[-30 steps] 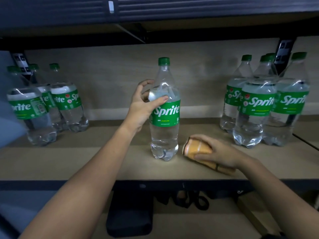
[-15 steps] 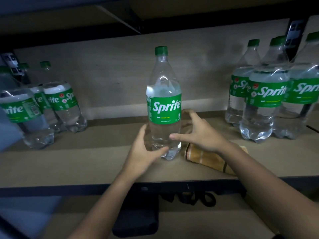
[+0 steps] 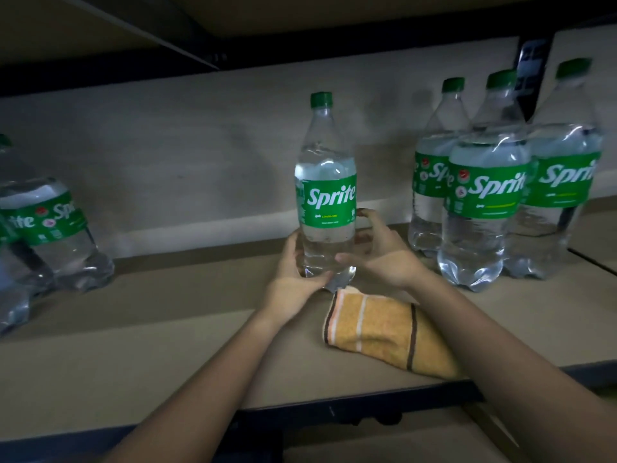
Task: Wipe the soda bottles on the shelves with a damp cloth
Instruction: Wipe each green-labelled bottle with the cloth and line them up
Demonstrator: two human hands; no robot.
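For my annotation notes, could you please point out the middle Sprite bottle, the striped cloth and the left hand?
Middle Sprite bottle (image 3: 329,203): head view, on its green label.
Striped cloth (image 3: 384,329): head view, on its yellow middle.
Left hand (image 3: 293,279): head view, on its back.

Both arms reach forward, left hand (image 3: 293,282) and right hand (image 3: 384,259) with fingers curled, facing inward.
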